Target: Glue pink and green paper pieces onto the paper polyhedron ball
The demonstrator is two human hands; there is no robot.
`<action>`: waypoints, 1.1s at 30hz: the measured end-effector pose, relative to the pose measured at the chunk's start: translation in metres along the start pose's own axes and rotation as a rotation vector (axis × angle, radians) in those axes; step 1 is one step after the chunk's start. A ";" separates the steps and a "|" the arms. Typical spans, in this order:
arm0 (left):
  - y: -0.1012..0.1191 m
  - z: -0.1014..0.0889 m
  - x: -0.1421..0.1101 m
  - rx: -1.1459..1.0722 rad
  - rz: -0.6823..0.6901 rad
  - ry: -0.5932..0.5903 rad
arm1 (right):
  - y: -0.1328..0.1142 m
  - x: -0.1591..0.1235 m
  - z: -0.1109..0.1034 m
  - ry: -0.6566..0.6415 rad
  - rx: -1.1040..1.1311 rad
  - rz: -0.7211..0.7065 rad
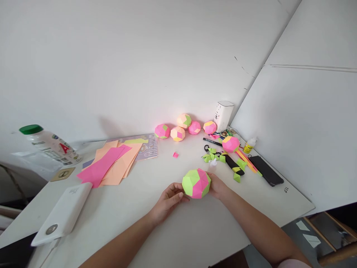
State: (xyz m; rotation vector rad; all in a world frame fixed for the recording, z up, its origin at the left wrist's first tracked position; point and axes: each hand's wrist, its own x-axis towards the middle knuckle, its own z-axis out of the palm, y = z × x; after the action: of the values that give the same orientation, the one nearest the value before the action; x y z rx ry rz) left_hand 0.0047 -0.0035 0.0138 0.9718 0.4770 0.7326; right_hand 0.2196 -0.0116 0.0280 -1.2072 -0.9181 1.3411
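A folded paper ball [196,183] in green and pink rests on the white table [178,230], held between both of my hands. My left hand [166,200] curls against its left side with the fingers bent. On the ball's right, my right hand [218,186] cups it, fingers mostly hidden behind the paper. Small green folded paper pieces [213,156] lie just beyond the ball.
Pink and orange paper sheets [111,165] lie at left, near a white power bank [63,214] and a green-capped bottle [48,145]. Several paper balls [178,130] sit by the wall, another [230,143] at right beside scissors, a phone [266,169], a glue bottle [249,144].
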 end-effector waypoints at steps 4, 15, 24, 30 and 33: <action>0.001 0.003 0.000 -0.021 -0.013 0.023 | -0.004 -0.004 0.003 0.051 -0.016 0.016; 0.000 0.005 0.000 -0.074 0.020 -0.004 | -0.010 -0.024 0.020 0.091 -0.595 -0.977; -0.004 0.005 -0.007 0.134 0.136 -0.080 | -0.012 -0.033 0.025 0.045 -0.805 -1.287; -0.003 0.010 -0.010 0.139 0.108 -0.117 | -0.010 -0.039 0.029 -0.028 -0.841 -1.348; -0.002 0.010 -0.011 0.161 0.098 -0.111 | -0.008 -0.040 0.030 -0.081 -0.840 -1.315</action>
State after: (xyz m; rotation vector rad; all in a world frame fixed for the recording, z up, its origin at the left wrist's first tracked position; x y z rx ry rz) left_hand 0.0046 -0.0182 0.0170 1.1868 0.3982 0.7317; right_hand 0.1895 -0.0467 0.0480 -0.7515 -1.9434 -0.1024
